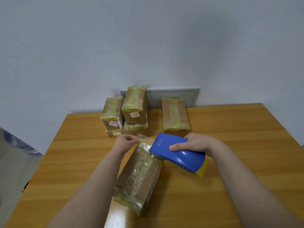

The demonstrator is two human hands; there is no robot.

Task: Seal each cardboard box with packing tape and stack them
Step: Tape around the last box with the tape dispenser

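Box (139, 176) runs lengthwise away from you; your left hand (127, 142) pinches tape (143, 136) at its far end, right hand (195, 143) grips dispenser (164, 145)

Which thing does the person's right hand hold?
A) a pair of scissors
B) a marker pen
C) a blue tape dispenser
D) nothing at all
C: the right hand grips a blue tape dispenser, while the left hand pinches the end of the clear tape that runs from it.

Left hand (126, 142) pinching tape (143, 136), right hand (193, 143) — blue dispenser (179, 156)
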